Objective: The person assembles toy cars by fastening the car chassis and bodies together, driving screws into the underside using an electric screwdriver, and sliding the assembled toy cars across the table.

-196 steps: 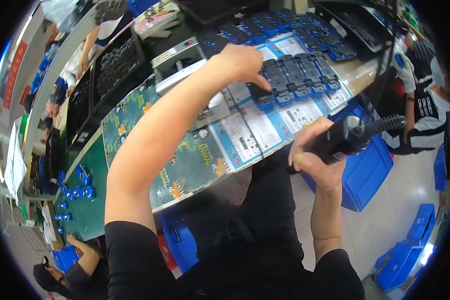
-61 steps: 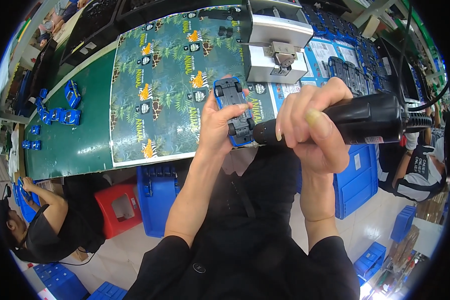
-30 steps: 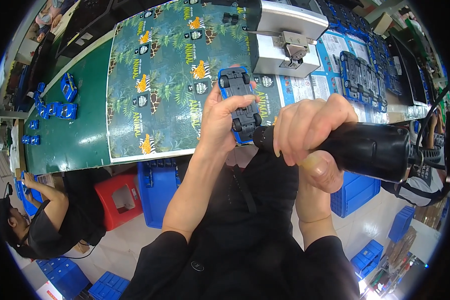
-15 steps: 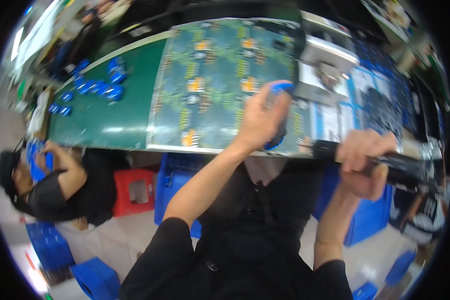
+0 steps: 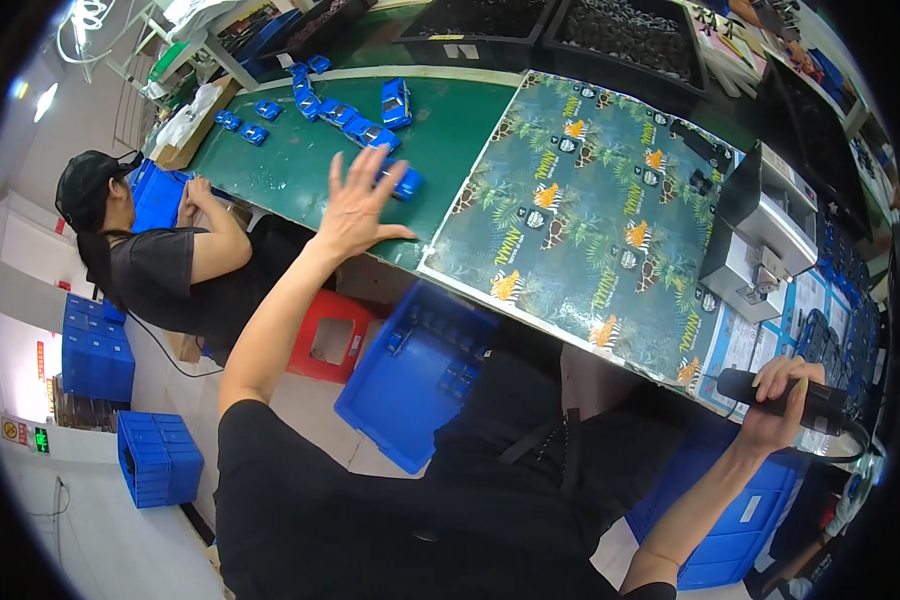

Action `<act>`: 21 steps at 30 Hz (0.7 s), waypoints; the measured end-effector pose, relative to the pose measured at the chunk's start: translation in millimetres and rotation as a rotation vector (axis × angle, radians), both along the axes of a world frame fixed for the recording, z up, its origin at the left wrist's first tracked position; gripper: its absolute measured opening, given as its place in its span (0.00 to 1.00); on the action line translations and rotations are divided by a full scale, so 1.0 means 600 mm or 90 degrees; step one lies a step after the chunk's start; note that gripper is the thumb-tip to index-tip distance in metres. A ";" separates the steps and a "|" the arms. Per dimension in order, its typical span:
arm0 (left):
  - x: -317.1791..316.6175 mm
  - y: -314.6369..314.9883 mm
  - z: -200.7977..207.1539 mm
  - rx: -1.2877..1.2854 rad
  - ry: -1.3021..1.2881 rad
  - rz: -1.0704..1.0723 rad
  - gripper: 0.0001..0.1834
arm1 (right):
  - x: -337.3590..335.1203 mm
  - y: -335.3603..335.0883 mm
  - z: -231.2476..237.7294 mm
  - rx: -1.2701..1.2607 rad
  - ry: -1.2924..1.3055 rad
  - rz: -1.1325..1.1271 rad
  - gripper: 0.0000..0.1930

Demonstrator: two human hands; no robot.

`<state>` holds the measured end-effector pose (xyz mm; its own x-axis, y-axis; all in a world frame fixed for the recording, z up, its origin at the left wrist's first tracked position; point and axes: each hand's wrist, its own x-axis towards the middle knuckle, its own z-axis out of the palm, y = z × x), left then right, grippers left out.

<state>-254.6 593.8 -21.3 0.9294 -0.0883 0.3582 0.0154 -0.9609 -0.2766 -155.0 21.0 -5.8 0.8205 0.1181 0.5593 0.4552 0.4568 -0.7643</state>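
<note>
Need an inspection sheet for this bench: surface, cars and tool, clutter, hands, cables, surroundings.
Surface: green table, patterned mat on its right part, metal fixture at the mat's right side.
Cars and tool: blue cars on the table; black driver.
Clutter: small black parts at the mat's far right.
Left hand: open, fingers spread by the nearest car; contact unclear.
Right hand: closed around the driver.
Cables: black cable at the driver's rear.
Surroundings: co-worker, red stool, blue crate, black bins.
</note>
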 end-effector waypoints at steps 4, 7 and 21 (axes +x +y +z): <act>-0.016 -0.041 -0.017 -0.094 -0.064 -0.041 0.51 | -0.001 0.008 -0.002 -0.003 0.006 -0.018 0.08; 0.052 -0.178 -0.004 -0.187 -0.134 -0.237 0.37 | -0.027 0.003 0.009 0.003 -0.015 -0.073 0.09; 0.402 -0.914 0.030 -0.559 0.174 -0.622 0.32 | -0.168 -0.082 0.055 0.001 0.189 -0.079 0.14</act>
<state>-13.6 45.3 -3.4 0.6686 -0.5898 0.4528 -0.7303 -0.4060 0.5494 -255.7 -28.4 27.1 0.9561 0.0062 0.2929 0.2643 0.4130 -0.8715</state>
